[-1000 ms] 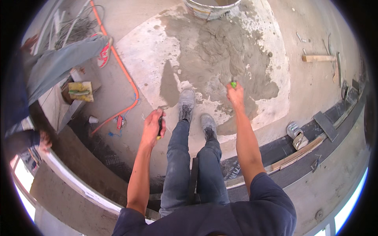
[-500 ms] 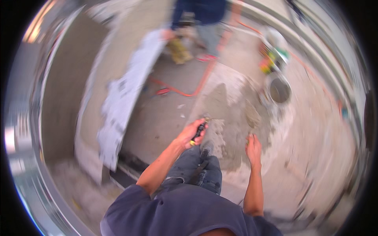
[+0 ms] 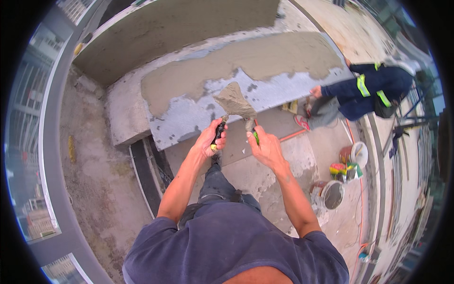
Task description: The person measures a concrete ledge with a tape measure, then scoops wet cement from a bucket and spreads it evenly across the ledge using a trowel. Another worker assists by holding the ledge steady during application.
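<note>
My right hand (image 3: pixel 267 149) grips a trowel by its green handle (image 3: pixel 256 137). Its mortar-caked neck leads to a blade covered by a heap of wet grey mortar (image 3: pixel 235 100). My left hand (image 3: pixel 210 138) is closed around a black-handled tool (image 3: pixel 219 130) with a yellow butt; its head lies close to the mortar and its kind is unclear. Both tools are held near the front edge of a long pale slab (image 3: pixel 189 124). Wet mortar (image 3: pixel 246 57) coats the slab's far part with a ragged border, leaving bluish-grey surface along the near side.
A co-worker (image 3: pixel 369 92) in a dark jacket with reflective bands bends at the slab's right end, a hand at its edge. Right of me stand a mortar bucket (image 3: pixel 333 195), a second bucket (image 3: pixel 359 154) and a colourful bag (image 3: pixel 345 171). An orange cord (image 3: pixel 293 135) crosses the floor.
My view has swung left, toward the slab. My right hand has brought the loaded trowel up from over the floor to the slab's edge, close to my left hand.
</note>
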A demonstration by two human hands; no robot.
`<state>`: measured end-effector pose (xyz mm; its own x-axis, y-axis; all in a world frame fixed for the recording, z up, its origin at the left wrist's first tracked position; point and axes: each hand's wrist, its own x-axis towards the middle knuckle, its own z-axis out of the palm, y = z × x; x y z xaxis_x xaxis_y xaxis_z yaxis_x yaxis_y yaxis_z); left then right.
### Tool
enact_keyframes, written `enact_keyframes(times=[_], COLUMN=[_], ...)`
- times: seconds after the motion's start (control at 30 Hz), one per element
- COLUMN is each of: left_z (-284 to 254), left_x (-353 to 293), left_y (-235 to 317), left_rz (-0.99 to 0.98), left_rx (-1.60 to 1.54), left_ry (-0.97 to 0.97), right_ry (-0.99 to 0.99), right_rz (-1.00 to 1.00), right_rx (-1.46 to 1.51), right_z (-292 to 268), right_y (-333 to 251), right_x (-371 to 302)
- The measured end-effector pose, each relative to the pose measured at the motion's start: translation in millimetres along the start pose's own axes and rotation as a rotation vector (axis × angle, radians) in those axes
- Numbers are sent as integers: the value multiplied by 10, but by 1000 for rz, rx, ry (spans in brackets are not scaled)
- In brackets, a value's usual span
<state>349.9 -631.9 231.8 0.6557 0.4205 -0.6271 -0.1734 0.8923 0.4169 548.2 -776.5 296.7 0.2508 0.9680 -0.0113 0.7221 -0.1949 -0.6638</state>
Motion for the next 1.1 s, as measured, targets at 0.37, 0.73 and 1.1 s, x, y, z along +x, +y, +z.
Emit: enact_keyframes(times=[0.37,0.73,1.1], left_z=[-935,-1271,-1082], left_x=[592,700,974], left_y=[1468,2181,2298], left_rz=[-65,141,114], left_rx=[-105,801,970], left_ry=[4,213,14], right_ry=[-230,-454,-715], right_rz=[77,633,552], right_rx=[-268,642,665], right_z=[913,608,102], right_y=[-74,237,-59], right_x=[2641,3598,3631])
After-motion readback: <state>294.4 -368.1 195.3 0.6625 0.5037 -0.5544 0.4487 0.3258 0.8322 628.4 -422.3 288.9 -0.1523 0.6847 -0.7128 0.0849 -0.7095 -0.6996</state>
